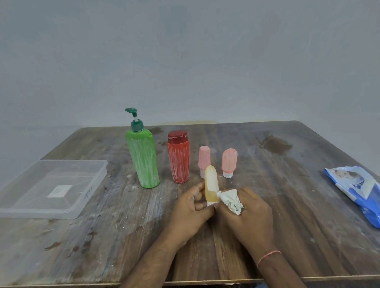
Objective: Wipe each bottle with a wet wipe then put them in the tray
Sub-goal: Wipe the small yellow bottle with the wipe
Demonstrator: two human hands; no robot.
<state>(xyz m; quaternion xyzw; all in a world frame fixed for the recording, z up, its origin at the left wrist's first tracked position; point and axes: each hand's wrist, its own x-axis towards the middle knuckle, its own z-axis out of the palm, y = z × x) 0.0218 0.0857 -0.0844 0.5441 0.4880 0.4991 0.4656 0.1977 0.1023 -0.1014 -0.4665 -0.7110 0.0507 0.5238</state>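
Your left hand point(191, 211) grips the base of a small yellow plastic bottle point(211, 184), streaked white and upright above the worn wooden desk point(101, 234), while your right hand point(247, 215) pinches a crumpled white wet wipe point(230, 199) against its side. The clear rectangular plastic tray point(49, 189) far left holds no bottles; only a white label shows at its bottom.

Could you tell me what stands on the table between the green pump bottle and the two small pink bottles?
In the head view, only the red bottle stands between the green pump bottle and the two small pink bottles; it is upright and touches neither neighbour.
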